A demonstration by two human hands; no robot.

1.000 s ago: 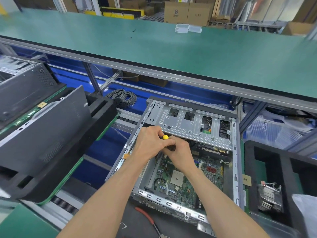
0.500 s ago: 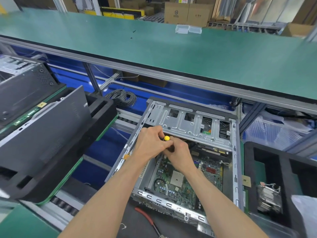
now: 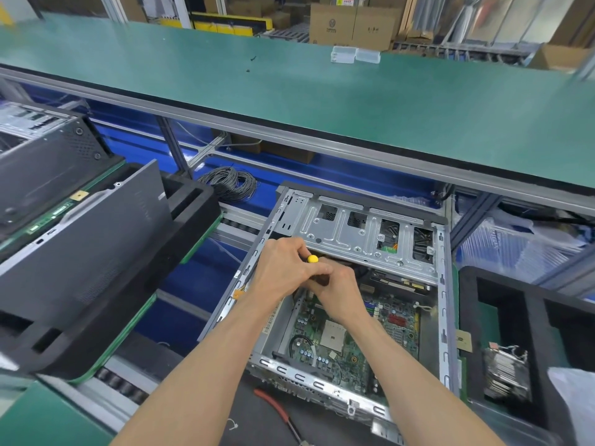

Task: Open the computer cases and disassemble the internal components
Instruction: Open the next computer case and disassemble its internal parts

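We had the computer case [image 3: 360,284] lying on its side with the panel off, so the motherboard [image 3: 347,336] faced up at us and a tool could come straight down onto it. Our left hand [image 3: 283,268] was curled round the top of the screwdriver [image 3: 312,259], its yellow cap showing by the thumb, probably to press and turn. Our right hand [image 3: 338,291] pinched the dark handle lower down, likely to steady the tip; the tip itself was hidden. Red-handled pliers [image 3: 277,410] lay just before the case, within easy reach.
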